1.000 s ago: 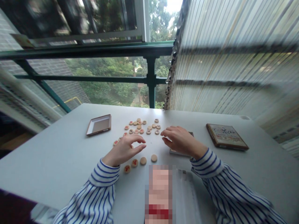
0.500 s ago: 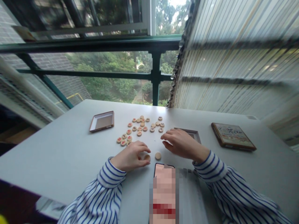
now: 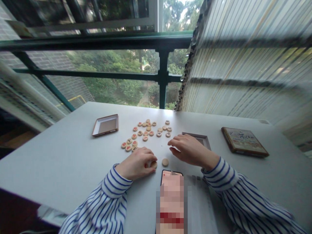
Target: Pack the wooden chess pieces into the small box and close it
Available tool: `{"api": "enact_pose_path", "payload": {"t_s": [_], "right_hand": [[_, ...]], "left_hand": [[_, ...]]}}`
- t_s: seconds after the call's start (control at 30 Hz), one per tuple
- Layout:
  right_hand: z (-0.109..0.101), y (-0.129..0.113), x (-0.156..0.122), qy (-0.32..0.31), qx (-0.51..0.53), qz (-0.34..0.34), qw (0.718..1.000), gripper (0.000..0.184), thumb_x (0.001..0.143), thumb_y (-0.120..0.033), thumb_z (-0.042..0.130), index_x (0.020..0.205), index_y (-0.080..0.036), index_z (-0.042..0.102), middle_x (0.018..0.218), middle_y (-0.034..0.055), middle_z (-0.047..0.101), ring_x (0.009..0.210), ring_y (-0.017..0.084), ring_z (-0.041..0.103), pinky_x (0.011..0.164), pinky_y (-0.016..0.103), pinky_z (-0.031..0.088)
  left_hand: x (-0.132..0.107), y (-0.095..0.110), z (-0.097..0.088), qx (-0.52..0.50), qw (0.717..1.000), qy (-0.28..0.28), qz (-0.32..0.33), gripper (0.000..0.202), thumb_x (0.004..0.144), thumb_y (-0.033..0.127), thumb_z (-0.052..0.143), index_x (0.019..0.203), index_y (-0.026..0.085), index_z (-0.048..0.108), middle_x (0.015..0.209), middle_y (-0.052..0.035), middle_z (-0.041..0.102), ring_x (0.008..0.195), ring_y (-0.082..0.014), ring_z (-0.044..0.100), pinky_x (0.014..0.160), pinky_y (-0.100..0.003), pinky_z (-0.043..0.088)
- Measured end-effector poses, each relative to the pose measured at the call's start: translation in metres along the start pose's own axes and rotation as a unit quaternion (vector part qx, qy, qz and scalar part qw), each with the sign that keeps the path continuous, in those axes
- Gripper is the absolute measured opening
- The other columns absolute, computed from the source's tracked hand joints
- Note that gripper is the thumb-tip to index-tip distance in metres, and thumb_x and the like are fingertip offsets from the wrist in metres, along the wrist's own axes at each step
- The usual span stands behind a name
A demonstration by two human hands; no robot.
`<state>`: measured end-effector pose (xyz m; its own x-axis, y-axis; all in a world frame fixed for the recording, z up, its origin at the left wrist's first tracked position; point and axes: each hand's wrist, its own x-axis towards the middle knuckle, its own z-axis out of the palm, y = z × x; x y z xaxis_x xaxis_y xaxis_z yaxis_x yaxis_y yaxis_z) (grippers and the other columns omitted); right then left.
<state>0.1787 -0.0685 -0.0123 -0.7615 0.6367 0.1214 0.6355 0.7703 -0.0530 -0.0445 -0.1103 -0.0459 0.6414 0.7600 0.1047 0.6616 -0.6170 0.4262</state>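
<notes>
My left hand (image 3: 138, 163) rests low over the white table, fingers curled and thumb bent around the edge of a round wooden xiangqi piece (image 3: 153, 164). That piece shows a plain face and looks to be at table level. Just right of it lies another blank-faced piece (image 3: 165, 162), apart from both hands. My right hand (image 3: 187, 148) hovers or rests beyond it, thumb and fingers apart with nothing between them. It partly covers an open box tray (image 3: 206, 141). Several xiangqi pieces (image 3: 145, 138) with red or dark characters lie scattered past my left hand, some blank side up.
A phone (image 3: 172, 195), its screen mostly pixelated, lies between my forearms beside a clear plastic sheet (image 3: 200, 208). On the table's (image 3: 60, 152) left is an open box lid (image 3: 105, 125); a closed decorated box (image 3: 244, 142) lies right. Window railing and string curtain stand behind.
The fingers of my left hand have closed in on the blank piece. My right hand holds nearly the same place. The view has tilted slightly.
</notes>
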Motion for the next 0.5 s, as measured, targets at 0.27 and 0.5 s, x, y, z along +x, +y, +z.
{"api": "enact_pose_path", "payload": {"t_s": [0.27, 0.5], "right_hand": [[0.0005, -0.0001, -0.0010, -0.002, 0.000, 0.001, 1.000, 0.017, 0.084, -0.023, 0.043, 0.091, -0.017, 0.058, 0.083, 0.0050, 0.062, 0.077, 0.015, 0.054, 0.066, 0.028, 0.033], [0.0008, -0.0003, -0.0001, -0.004, 0.001, 0.003, 1.000, 0.017, 0.083, -0.023, 0.044, 0.091, -0.017, 0.058, 0.084, 0.0053, 0.062, 0.077, 0.015, 0.054, 0.066, 0.028, 0.033]], "left_hand": [[0.0004, 0.0014, 0.0002, -0.006, 1.000, 0.002, -0.003, 0.021, 0.072, 0.028, 0.059, 0.090, 0.018, 0.064, 0.084, -0.0059, 0.063, 0.080, -0.0175, 0.054, 0.076, -0.033, 0.042], [0.0018, 0.0000, 0.0023, -0.020, 0.999, 0.029, -0.003, 0.020, 0.075, 0.026, 0.055, 0.091, 0.017, 0.064, 0.085, -0.0065, 0.064, 0.080, -0.0171, 0.055, 0.076, -0.032, 0.043]]}}
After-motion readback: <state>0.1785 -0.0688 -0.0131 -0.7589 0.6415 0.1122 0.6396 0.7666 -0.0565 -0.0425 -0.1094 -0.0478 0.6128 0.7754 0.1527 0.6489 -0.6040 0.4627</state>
